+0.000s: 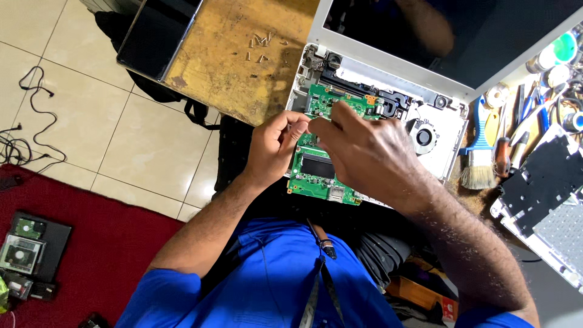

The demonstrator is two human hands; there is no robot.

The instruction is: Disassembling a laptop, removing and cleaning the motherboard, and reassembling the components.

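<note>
An opened white laptop (446, 130) lies on a worn wooden table (231, 67), its bottom shell bare and its dark screen tilted back. A green motherboard (316, 170) sits in the shell, beside a round cooling fan (423, 136). My left hand (274, 147) pinches at the board's left edge with fingertips together. My right hand (363, 152) covers the board's middle, fingers curled down onto it. The fingertips of both hands meet over the board; what is between them is hidden.
Several loose screws (262, 45) lie on the table top. A blue-handled brush (478, 155), screwdrivers (503, 155) and a removed keyboard panel (546, 194) sit at the right. A dark laptop (158, 33) rests at the table's left end. Drives (23, 249) lie on a red mat on the floor.
</note>
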